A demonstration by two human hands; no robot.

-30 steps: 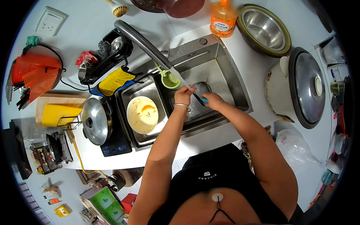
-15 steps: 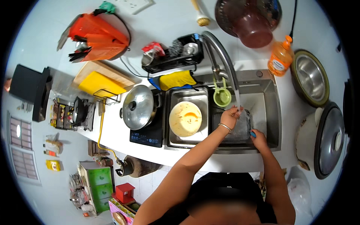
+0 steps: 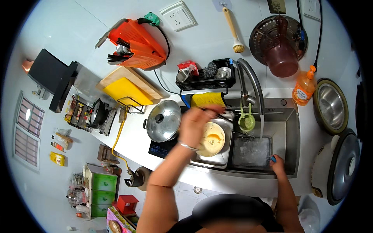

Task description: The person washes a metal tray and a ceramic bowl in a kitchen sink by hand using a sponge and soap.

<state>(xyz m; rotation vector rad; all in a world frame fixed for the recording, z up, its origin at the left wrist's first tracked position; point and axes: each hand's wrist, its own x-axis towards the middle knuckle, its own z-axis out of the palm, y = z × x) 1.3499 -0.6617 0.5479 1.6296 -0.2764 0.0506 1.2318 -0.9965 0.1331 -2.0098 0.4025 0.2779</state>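
Sink point(image 3: 279, 130), room beyond pan point(image 3: 251, 150) | right hand point(image 3: 277, 166) clamped on blue handle point(image 3: 273, 159) | left hand point(image 3: 195, 125): grip unclear

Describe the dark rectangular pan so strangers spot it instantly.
Find the grey steel sink beneath the curved metal faucet. Inside, the dark rectangular pan has the right hand at its right edge. Straight sides distinguish it from the round, pale bowl to its left.

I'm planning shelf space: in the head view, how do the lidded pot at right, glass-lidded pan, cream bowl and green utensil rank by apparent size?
1. Lidded pot
2. Glass-lidded pan
3. Cream bowl, partly hidden by the left hand
4. Green utensil
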